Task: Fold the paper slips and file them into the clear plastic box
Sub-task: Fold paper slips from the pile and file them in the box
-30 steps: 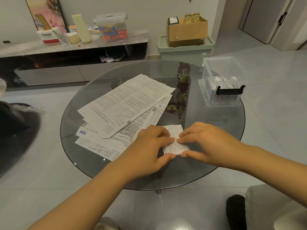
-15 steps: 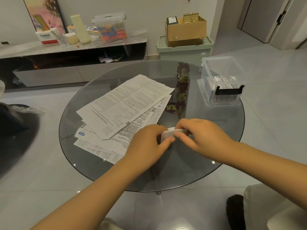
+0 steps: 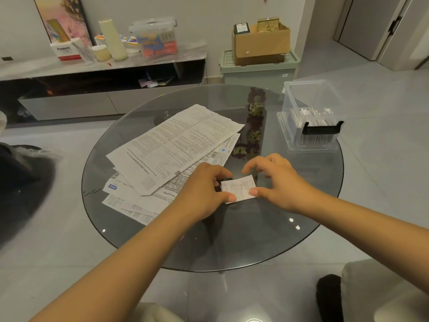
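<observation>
Glass table [image 3: 301, 228]: both hands [image 3: 204, 191] pinch a small, printed, folded paper slip [image 3: 239, 188].

Both bare forearms reach forward from the lower edge and converge. The left hand [image 3: 204, 189] curls its fingers and thumb, pinching the left edge of a small folded slip [image 3: 239, 188]. The right hand [image 3: 277, 182] presses its thumb on the slip's right edge, its fingers arched above.
</observation>
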Demonstrator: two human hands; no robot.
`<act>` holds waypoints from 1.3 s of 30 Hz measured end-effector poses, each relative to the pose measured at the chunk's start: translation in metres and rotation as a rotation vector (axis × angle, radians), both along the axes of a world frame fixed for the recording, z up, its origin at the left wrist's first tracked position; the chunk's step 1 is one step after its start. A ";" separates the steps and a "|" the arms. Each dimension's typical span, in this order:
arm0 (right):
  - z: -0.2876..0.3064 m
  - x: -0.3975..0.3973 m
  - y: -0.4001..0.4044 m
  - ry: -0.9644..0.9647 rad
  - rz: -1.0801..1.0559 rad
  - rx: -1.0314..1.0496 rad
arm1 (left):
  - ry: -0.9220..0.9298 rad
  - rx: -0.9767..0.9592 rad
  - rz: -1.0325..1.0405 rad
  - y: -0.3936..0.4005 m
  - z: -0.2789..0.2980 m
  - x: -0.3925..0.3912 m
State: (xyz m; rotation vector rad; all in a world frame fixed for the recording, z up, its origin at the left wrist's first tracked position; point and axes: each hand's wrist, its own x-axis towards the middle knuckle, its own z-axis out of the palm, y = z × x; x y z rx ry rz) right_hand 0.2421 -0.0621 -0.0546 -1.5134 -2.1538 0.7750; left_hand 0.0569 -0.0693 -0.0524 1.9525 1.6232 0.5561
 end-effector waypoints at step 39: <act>0.097 0.062 0.029 0.118 -0.169 0.338 | -0.514 0.106 -0.011 0.062 0.092 0.069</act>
